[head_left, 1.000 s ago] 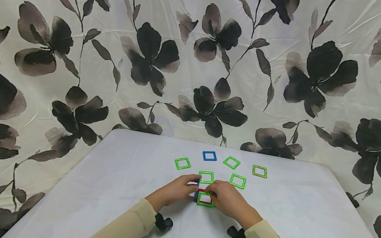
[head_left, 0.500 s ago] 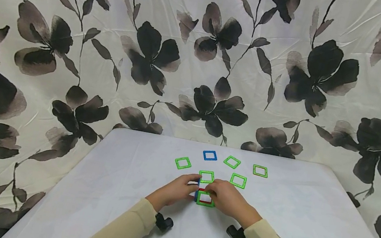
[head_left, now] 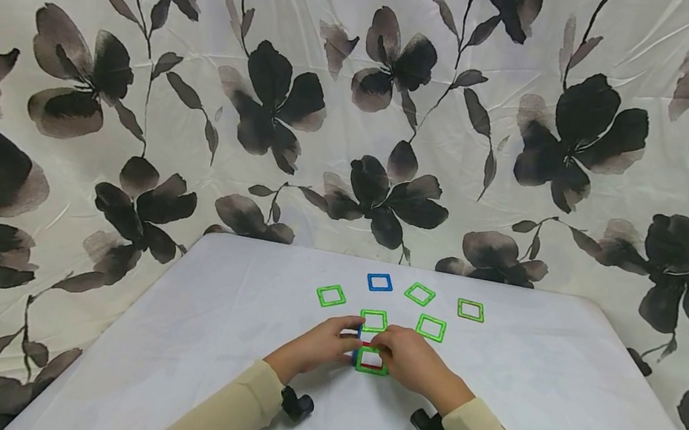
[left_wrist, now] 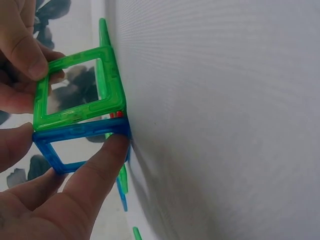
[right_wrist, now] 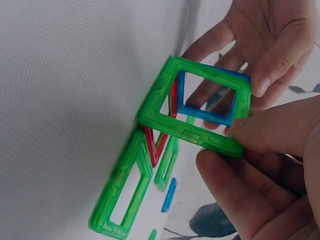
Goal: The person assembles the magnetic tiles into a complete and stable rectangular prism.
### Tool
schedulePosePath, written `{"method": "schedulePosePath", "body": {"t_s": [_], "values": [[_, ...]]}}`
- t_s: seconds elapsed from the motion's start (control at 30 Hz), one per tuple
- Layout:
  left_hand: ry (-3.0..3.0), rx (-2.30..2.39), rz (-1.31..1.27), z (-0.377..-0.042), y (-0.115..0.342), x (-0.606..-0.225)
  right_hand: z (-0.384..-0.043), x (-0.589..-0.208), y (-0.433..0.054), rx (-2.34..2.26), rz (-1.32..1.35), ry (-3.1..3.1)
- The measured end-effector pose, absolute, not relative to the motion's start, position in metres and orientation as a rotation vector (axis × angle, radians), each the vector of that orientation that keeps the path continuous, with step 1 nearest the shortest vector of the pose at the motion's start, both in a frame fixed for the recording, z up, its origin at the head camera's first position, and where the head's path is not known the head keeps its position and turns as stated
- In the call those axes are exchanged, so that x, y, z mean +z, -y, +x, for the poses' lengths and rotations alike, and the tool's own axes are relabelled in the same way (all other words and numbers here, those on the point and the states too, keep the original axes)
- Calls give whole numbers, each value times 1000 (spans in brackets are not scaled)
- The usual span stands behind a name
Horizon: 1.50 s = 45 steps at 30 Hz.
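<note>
My left hand (head_left: 325,340) holds a blue square magnetic tile (left_wrist: 82,130) standing on edge, one finger along its lower side and another at its upper corner. With thumb and fingers my right hand (head_left: 415,358) pinches a corner of an upright green magnetic tile (right_wrist: 195,137). The green and blue tiles meet along one edge, at an angle to each other. Low behind the green one shows a red tile (right_wrist: 150,145), partly hidden. In the head view, the fingers cover part of this small structure.
Beyond the hands several loose tiles lie flat on the white table (head_left: 193,356), among them a blue tile (head_left: 378,289), a near green tile (head_left: 372,328) and a far-right green tile (head_left: 469,318). A flower-patterned cloth (head_left: 333,115) hangs behind the table.
</note>
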<state>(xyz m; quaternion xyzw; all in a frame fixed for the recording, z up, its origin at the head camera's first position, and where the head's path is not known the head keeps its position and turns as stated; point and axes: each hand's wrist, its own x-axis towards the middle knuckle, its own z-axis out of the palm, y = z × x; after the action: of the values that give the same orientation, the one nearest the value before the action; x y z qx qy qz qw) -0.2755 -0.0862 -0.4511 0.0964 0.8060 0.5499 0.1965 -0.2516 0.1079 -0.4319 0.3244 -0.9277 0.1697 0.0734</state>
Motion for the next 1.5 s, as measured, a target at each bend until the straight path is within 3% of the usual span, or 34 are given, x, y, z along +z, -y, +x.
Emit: {"method": "schedulePosePath", "body": {"t_s": [0.73,1.5], "values": [[-2304,1525,278,-274,85,-452,-252,-428,-111,533,1046,2749],[-2313,1512,272,-273,85,-453,-270,-426,-136,528,828,2872]]}}
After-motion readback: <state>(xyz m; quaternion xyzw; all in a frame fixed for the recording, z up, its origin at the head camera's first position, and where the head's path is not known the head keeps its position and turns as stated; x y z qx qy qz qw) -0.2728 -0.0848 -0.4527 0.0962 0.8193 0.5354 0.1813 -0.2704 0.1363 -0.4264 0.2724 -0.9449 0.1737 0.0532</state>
